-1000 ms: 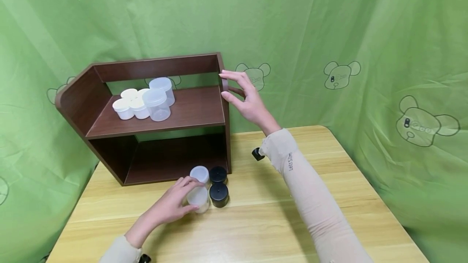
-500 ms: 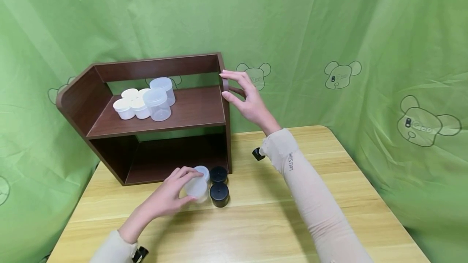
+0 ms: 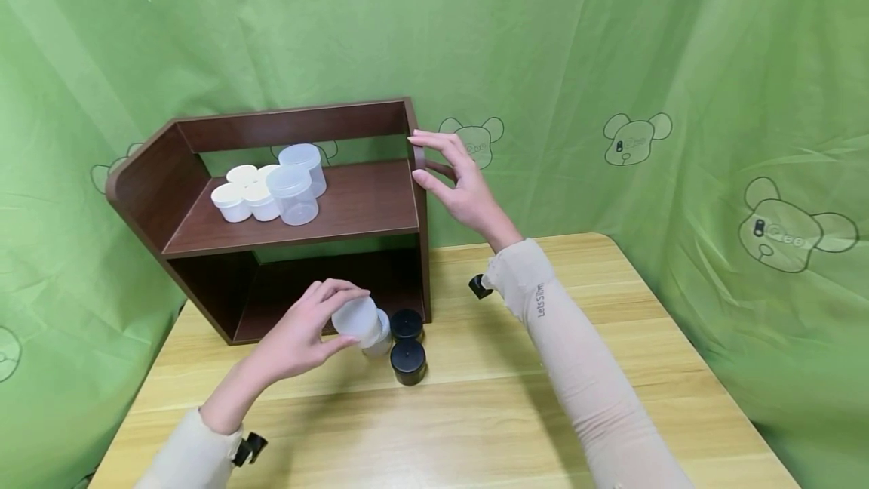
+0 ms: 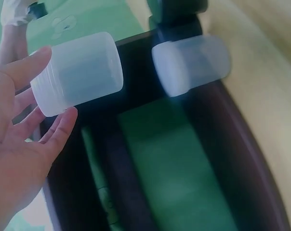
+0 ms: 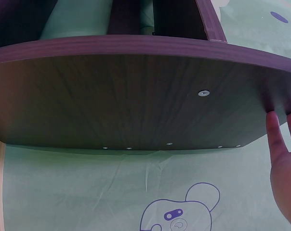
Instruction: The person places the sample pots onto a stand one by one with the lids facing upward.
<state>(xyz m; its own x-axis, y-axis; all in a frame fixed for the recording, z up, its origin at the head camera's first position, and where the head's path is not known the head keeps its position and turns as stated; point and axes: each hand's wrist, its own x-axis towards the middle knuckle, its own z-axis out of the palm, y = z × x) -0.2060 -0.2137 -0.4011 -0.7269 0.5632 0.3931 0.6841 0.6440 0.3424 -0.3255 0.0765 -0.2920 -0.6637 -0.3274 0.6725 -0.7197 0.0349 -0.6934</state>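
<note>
My left hand (image 3: 305,330) grips a clear plastic jar (image 4: 80,72) by its lid end, thumb on one side and fingers on the other. The jar is raised above the table in front of the shelf's lower compartment. Behind it, partly hidden in the head view, a second clear jar (image 4: 193,65) stands on the table. Two black-lidded jars (image 3: 408,361) stand just to the right. My right hand (image 3: 465,187) rests its fingertips on the right side panel (image 5: 136,101) of the brown wooden shelf, with the fingers spread.
On the upper board of the shelf (image 3: 366,198) stand several small white jars (image 3: 232,204) and two clear jars (image 3: 293,198) grouped at the left and middle. The wooden table (image 3: 475,413) extends to the front and right. A green curtain (image 3: 543,59) hangs behind.
My left hand has lifted the clear jar off the table and moved it up and to the left, toward the shelf. The right hand has stayed at the side panel.
</note>
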